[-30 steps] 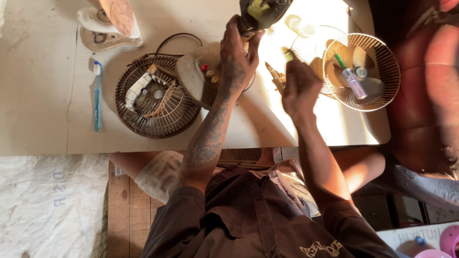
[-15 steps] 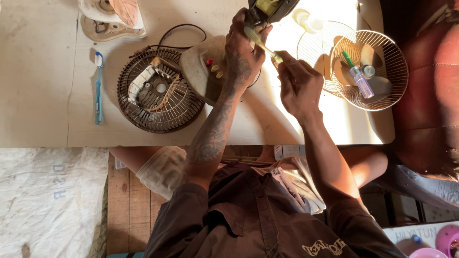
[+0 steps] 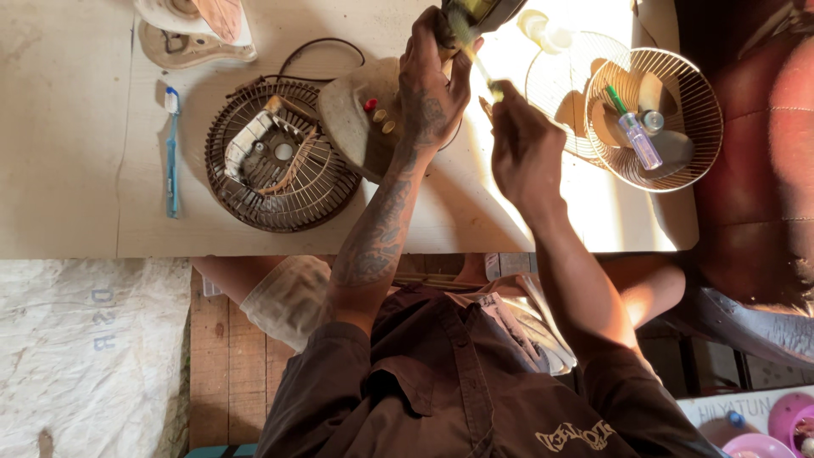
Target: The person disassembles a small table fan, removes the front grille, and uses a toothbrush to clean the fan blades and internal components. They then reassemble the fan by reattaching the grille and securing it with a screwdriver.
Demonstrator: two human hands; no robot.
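Gripping the dark motor housing [image 3: 475, 13] of a small fan at the far edge of the tabletop [image 3: 85, 127], the left hand [image 3: 432, 80] is closing its fingers around the unit from the near side. The right hand [image 3: 526, 148] is pinching a thin brush-like tool [image 3: 475, 55], its tip pointing up at the housing; exactly where the tip is touching is lost in glare. The fan's pale base [image 3: 360, 119], carrying a red button and several small pale ones, is lying tilted just left of the left wrist, touching the rusty rear guard [image 3: 280, 157]. That guard is resting flat near the middle of the tabletop, with a pale bracket part inside it. A blue toothbrush [image 3: 172, 153] is lying well left of the guard, parallel to the left edge. A light wire guard [image 3: 653, 119] is sitting toward the right edge, holding a lighter [image 3: 638, 140] and a few small parts. A pale plastic piece [image 3: 191, 30] is sitting at the far left edge. A dark cord [image 3: 326, 47] is looping behind the base.
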